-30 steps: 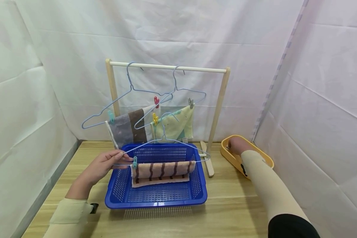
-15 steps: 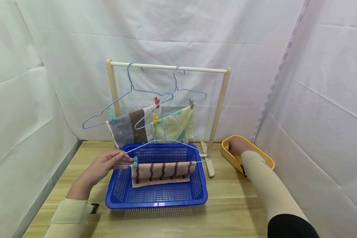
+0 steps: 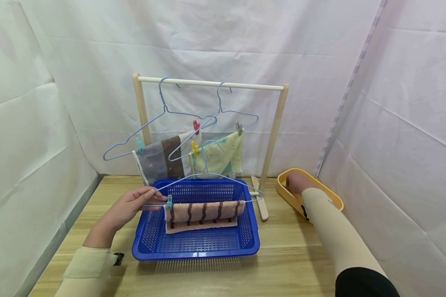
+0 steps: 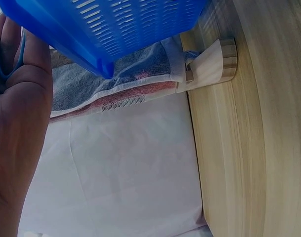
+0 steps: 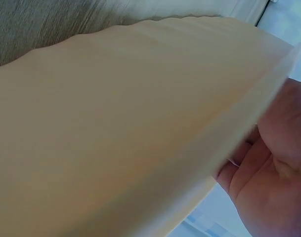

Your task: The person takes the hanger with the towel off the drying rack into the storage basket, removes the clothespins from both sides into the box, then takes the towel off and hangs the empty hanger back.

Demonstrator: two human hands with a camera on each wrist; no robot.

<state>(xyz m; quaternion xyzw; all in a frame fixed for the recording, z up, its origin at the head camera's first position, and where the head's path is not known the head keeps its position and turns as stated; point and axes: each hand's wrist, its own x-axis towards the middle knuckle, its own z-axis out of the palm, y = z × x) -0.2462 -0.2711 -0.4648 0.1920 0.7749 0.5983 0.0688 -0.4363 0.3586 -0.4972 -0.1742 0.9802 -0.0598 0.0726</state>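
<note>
Pegging cloth [image 3: 204,211], seemingly: hanger [image 3: 206,169] pinched by left hand [image 3: 131,206], right hand [image 3: 298,182] in tray [image 3: 290,200], grip unseen; unpegged end [image 3: 240,209] presumably to be clipped.

Head view: from above, forward and down across the table [image 3: 290,268]. Left wrist view: near, turned sideways, blue basket [image 4: 56,37] (shared with head). Right wrist view: closest, against the yellow tray [image 5: 115,108].

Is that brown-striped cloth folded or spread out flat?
Folded: the striped cloth is draped over the hanger, a second layer showing below the first.
</note>
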